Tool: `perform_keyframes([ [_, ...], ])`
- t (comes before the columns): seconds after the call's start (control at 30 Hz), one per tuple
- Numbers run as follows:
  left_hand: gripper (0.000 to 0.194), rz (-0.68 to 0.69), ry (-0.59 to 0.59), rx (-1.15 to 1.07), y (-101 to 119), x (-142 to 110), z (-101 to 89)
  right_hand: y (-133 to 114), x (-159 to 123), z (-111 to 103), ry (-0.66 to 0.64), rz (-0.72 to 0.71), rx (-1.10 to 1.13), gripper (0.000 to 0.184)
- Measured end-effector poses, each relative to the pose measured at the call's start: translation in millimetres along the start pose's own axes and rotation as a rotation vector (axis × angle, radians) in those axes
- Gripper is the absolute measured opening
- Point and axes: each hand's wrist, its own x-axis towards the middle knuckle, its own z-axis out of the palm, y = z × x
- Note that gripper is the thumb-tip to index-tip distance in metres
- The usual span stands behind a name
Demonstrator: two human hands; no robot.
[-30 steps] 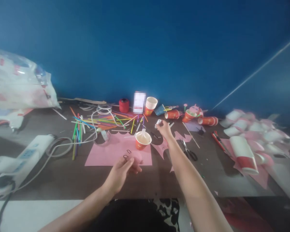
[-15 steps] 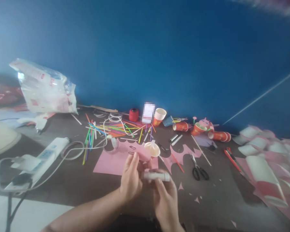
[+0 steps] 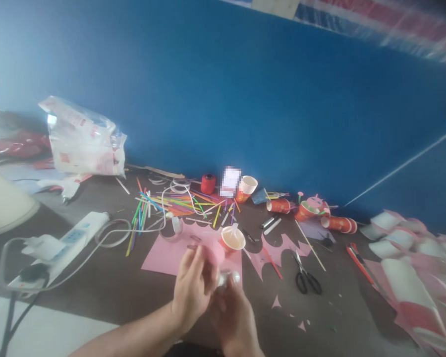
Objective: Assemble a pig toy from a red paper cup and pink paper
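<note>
My left hand (image 3: 193,287) is closed on a rounded piece of pink paper (image 3: 214,253), pinched between thumb and fingers. Two small dark-edged loops show by its fingertips. Close beside it, my right hand (image 3: 234,310) grips a short white tube (image 3: 228,278), shaped like a glue stick; blur hides its details. The tube's near end meets the left fingers, and I cannot tell whether it touches the paper. Below both hands lies a large pink sheet (image 3: 163,255) with a scalloped far edge. A red paper cup (image 3: 233,239) with something pale inside stands just beyond.
Black-handled scissors (image 3: 307,280), a red cutter (image 3: 359,263) and pink scraps (image 3: 276,301) lie to the right, with a pile of white-and-pink cups (image 3: 401,277). Coloured sticks (image 3: 178,201) spread behind. A power strip (image 3: 74,240) with cables and a glue gun (image 3: 65,187) are left.
Both hands have moved slightly left and down, and closer together. The white tube has shifted left, against the left fingers. The camera view has tilted slightly.
</note>
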Motion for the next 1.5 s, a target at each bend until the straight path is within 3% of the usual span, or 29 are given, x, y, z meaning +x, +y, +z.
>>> perform_keyframes([
  [0.1, 0.034, 0.023, 0.05, -0.015, 20.4, 12.0, 1.1, -25.9, 4.4, -4.8, 0.142, -0.066, 0.138, 0.027],
  [0.17, 0.033, -0.014, 0.032, 0.025, 22.2, 20.6, -0.6, -46.6, 4.0, -8.9, 0.13, -0.177, 0.065, 0.026],
  [0.3, 0.034, -0.241, -0.128, 0.187, -0.8, 31.6, -6.0, -76.3, -5.1, -12.6, 0.055, -0.462, -0.248, 0.017],
  [0.4, 0.035, -0.366, -0.156, 0.235, -20.0, 33.6, -6.6, -85.1, -13.5, -12.0, 0.0, -0.682, -0.506, 0.014],
  [0.63, 0.033, -0.376, -0.221, 0.325, -32.4, 30.9, -0.7, -90.7, -12.0, -6.4, -0.096, -1.083, -1.268, 0.026],
  [0.97, 0.036, -0.331, -0.296, 0.444, -34.3, 20.9, -2.7, -92.4, 2.3, -1.4, -0.262, -1.096, -1.507, 0.023],
  [1.23, 0.038, -0.348, -0.282, 0.456, -32.6, 19.3, -4.4, -86.2, 4.9, -3.5, -0.181, -1.122, -1.418, 0.021],
  [1.5, 0.033, -0.433, -0.287, 0.301, -31.0, 18.1, 3.5, -82.0, -0.1, -5.2, -0.238, -1.117, -1.468, 0.022],
])
